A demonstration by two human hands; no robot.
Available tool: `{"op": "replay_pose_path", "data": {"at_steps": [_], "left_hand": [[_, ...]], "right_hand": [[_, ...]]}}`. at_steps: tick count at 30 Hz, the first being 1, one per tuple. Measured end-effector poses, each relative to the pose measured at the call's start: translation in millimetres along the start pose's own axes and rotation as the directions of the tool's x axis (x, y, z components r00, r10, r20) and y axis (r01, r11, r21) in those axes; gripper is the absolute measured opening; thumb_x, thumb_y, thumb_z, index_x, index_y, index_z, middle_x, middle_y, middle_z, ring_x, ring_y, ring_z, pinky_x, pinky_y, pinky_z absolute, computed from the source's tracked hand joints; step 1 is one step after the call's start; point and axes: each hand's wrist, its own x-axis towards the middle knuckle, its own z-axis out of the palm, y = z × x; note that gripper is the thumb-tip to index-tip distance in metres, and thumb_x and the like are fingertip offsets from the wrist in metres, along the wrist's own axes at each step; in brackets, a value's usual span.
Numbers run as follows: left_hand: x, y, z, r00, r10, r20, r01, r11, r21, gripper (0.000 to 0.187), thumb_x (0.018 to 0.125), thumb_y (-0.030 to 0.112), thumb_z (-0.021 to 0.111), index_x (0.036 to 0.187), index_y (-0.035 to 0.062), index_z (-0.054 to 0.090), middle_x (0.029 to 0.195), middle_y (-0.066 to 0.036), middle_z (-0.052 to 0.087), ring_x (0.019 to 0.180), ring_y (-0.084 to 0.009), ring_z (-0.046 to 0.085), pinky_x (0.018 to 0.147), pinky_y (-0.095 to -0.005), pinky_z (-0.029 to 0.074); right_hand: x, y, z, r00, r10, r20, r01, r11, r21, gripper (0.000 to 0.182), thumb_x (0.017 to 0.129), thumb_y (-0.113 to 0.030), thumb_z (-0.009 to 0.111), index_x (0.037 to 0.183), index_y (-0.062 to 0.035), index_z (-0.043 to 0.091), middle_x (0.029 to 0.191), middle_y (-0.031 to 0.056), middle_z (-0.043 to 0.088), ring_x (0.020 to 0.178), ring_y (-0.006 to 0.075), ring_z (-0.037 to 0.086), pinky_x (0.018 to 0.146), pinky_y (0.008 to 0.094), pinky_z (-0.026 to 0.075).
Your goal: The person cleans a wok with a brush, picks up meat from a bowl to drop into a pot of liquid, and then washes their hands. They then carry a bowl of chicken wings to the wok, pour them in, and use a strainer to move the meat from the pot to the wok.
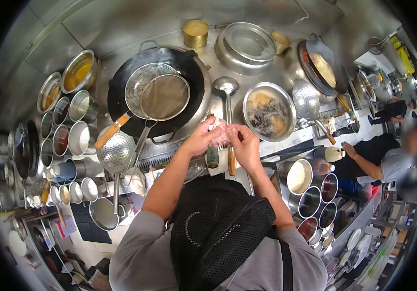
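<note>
My left hand (200,137) and my right hand (245,144) meet in front of my chest, their fingers closed round a soft pinkish-white lump (222,133) that looks like raw meat. Just beyond it a metal ladle (226,85) lies with its bowl away from me. Below the lump, a green handle (212,157) and a wooden handle (231,164) stick out towards me. Right of my hands, golden-brown pieces (261,98) sit in dark, frothy liquid inside a round metal pan (293,112). My fingers partly hide the lump.
A black wok (117,92) at the left carries wire sieves (164,97). A perforated skimmer (115,148) lies near it; another skimmer (306,98) is right of the pan. Several metal containers (310,201) line both sides. Another person (388,157) stands at the right.
</note>
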Motion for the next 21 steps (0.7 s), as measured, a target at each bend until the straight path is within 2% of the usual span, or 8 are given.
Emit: {"op": "replay_pose_path", "data": {"at_steps": [1,2,10,13,15,16,17,21], "left_hand": [[-0.9,2.5,1.8,1.0,-0.001,-0.009,0.001,1.0,0.011,0.024,0.098,0.021,0.054,0.12,0.0114,0.049,0.094,0.001,0.06,0.073,-0.0051,0.055,0.051,-0.0189,0.038],[0.1,2.5,0.0,1.0,0.001,-0.006,-0.001,1.0,0.01,0.024,0.098,0.021,0.054,0.12,0.0114,0.049,0.094,0.001,0.06,0.073,-0.0051,0.055,0.051,-0.0189,0.038],[1.3,6.4,-12.3,0.997,0.039,0.066,-0.033,0.996,-0.087,0.029,0.099,0.017,0.051,0.127,0.0084,0.048,0.093,0.0,0.059,0.073,-0.0064,0.056,0.053,-0.0206,0.04],[-1.3,13.9,-1.0,0.999,-0.018,-0.043,0.014,0.996,-0.084,0.021,0.101,0.02,0.049,0.118,0.0091,0.05,0.082,0.001,0.055,0.068,-0.0069,0.052,0.056,-0.0222,0.043],[-0.4,13.0,-3.6,1.0,-0.006,-0.02,0.004,0.995,-0.098,0.023,0.1,0.021,0.049,0.12,0.0087,0.049,0.084,0.001,0.056,0.07,-0.0076,0.054,0.058,-0.0229,0.045],[0.7,13.3,-3.8,1.0,0.005,0.0,-0.005,0.994,-0.112,0.025,0.1,0.021,0.05,0.121,0.0082,0.049,0.086,0.001,0.057,0.073,-0.0084,0.056,0.06,-0.0237,0.047],[1.7,12.4,-2.7,1.0,0.004,0.008,-0.003,0.994,-0.111,0.025,0.1,0.021,0.05,0.121,0.0082,0.049,0.086,0.001,0.057,0.073,-0.0084,0.056,0.06,-0.0237,0.047],[0.6,7.4,-1.9,0.972,-0.051,-0.23,0.013,0.986,-0.164,0.03,0.099,0.021,0.053,0.124,0.0066,0.049,0.099,-0.004,0.062,0.075,-0.01,0.058,0.057,-0.0232,0.044]], "right_hand": [[0.7,1.3,-1.0,0.96,0.273,0.059,-0.278,0.916,0.288,0.018,0.091,-0.007,0.06,0.106,0.0023,0.062,0.082,0.0074,0.066,0.069,0.0145,0.061,0.063,0.0267,0.049],[2.4,1.4,-2.4,0.961,0.267,0.075,-0.272,0.86,0.432,0.016,0.094,-0.012,0.059,0.104,-0.0003,0.063,0.083,0.0005,0.065,0.066,0.0036,0.054,0.058,0.0191,0.043],[21.7,-2.8,-39.7,0.955,0.265,0.131,-0.282,0.688,0.669,0.015,0.096,-0.013,0.056,0.105,-0.0039,0.063,0.086,-0.0005,0.064,0.07,0.0039,0.054,0.058,0.0183,0.041],[28.2,-17.2,-45.1,0.95,0.25,0.185,-0.293,0.52,0.802,0.013,0.096,-0.017,0.056,0.101,-0.0056,0.061,0.085,0.0025,0.062,0.073,0.0096,0.056,0.062,0.0233,0.046],[33.8,-24.4,-48.4,0.945,0.263,0.194,-0.239,0.154,0.959,0.014,0.095,-0.017,0.056,0.103,-0.006,0.058,0.087,0.0052,0.062,0.075,0.0139,0.057,0.064,0.0286,0.049],[38.8,-0.6,-47.1,0.925,0.339,0.168,-0.246,0.2,0.948,0.018,0.093,-0.016,0.057,0.107,-0.0049,0.055,0.091,0.0072,0.062,0.076,0.0155,0.058,0.065,0.0284,0.05],[38.5,22.6,-44.3,0.963,0.191,0.189,-0.239,0.287,0.928,0.017,0.093,-0.012,0.057,0.108,-0.0035,0.054,0.092,0.0076,0.062,0.076,0.015,0.058,0.064,0.0255,0.05],[28.8,42.6,-28.3,0.863,0.431,0.266,-0.435,0.363,0.824,0.016,0.096,-0.008,0.054,0.11,-0.0009,0.055,0.089,0.0066,0.06,0.065,0.009,0.053,0.055,0.0208,0.044]]}}
